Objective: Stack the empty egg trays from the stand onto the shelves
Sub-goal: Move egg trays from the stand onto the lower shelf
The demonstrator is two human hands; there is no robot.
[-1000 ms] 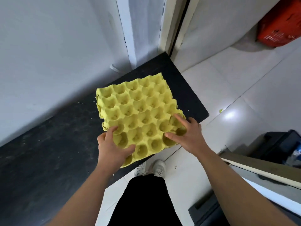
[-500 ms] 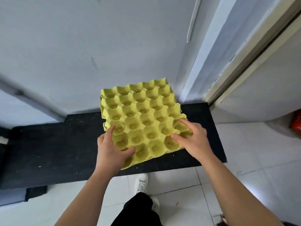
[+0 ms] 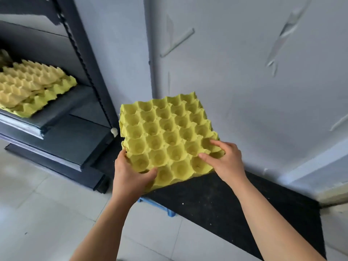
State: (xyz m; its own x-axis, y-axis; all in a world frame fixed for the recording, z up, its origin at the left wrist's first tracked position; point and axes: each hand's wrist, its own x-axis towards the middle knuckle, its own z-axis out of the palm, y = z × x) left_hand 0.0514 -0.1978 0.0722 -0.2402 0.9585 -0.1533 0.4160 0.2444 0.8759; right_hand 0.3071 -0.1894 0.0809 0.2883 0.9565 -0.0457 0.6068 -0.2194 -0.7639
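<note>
Over black stand (image 3: 226,200), close in: holding yellow egg tray (image 3: 165,136) w/ both hands.
L hand (image 3: 130,176) gripping near-left corner, thumb on top; R hand (image 3: 224,162) clasping near-right corner, fingertips and thumb curled into cups. Cups facing up, raised off stand. Further left: dark shelves (image 3: 56,117) w/ stack of trays (image 3: 32,91) on one level. Behind: grey wall (image 3: 244,72).

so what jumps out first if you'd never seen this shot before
The bright yellow egg tray in mid-frame grabs the eye first: it is empty, with the left hand gripping its near edge and the right hand gripping its near right corner. Next comes the stack of trays of the same yellow, lying on the dark shelf at far left. The black stand runs along the wall below the held tray.
</note>
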